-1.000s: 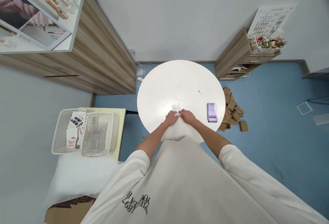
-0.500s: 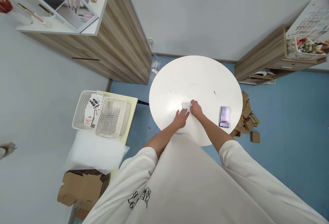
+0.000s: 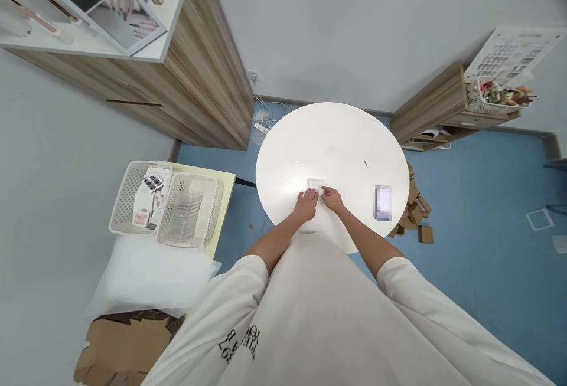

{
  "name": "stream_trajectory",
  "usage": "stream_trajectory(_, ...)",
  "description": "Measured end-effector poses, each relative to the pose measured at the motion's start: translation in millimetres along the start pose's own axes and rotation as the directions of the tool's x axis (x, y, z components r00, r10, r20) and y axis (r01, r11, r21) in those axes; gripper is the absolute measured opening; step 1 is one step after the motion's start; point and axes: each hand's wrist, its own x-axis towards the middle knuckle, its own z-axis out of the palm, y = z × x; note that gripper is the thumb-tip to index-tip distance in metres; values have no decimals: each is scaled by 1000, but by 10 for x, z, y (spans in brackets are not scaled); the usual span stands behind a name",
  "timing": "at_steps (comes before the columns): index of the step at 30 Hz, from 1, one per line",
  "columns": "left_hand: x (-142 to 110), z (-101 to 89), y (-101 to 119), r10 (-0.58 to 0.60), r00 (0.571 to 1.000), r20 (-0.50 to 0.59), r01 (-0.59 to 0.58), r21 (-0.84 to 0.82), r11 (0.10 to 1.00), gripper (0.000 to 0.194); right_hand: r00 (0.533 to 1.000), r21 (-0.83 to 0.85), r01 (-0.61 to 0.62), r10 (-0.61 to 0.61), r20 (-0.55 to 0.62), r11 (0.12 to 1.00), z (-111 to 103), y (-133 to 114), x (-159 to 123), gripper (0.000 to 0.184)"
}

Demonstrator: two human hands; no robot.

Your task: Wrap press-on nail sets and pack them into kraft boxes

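Note:
A small rectangular translucent white packet (image 3: 315, 183) lies on the round white table (image 3: 336, 132), in front of my body. My left hand (image 3: 306, 203) rests at its near edge, fingers stretched out flat and touching it. At the packet's right near corner, my right hand (image 3: 332, 199) has its index finger and thumb close together on the edge, with the other fingers curled. What is inside the packet is too small to make out.
A phone-like device (image 3: 383, 203), blurred, lies on the table's right side. Brown cardboard boxes (image 3: 416, 213) are piled on the floor beyond. At left, a side table holds white baskets (image 3: 133, 197), clear plastic cases (image 3: 183, 215), a stack of white foam sheets (image 3: 155, 271) and flattened cartons (image 3: 124, 344).
The right hand has drawn back slightly towards me, uncovering more of the packet, which now lies squarer. My left hand has shifted a little. The whole view has turned slightly.

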Motion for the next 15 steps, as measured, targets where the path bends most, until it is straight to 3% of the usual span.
stream_trajectory(7,-354,-169,-674,-103,993,-54,103,-6,995,75,979,58,90,-100,179,994,531,-511,162,69)
stream_trajectory(15,-700,-293,-1322,-232,971,-58,230,-30,973,78,927,-78,259,-225,300,963,1109,-1039,287,77)
